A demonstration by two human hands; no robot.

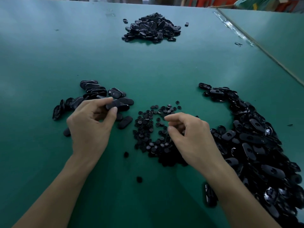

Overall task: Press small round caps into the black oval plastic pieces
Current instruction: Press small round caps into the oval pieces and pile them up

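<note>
My left hand [92, 122] pinches one black oval piece [113, 104] between thumb and fingertips, just above a small group of oval pieces [98, 94] at the left. My right hand [189, 135] hovers over a scatter of small round caps [148, 129] in the middle; its fingers are curled and I see nothing between the thumb and forefinger. A large heap of black oval pieces [256, 145] runs along the right side.
A further pile of oval pieces [152, 27] lies at the far middle of the green table [148, 68]. Two loose caps [139, 179] sit near my forearms. A taped seam [236, 30] and a table edge run diagonally at the far right.
</note>
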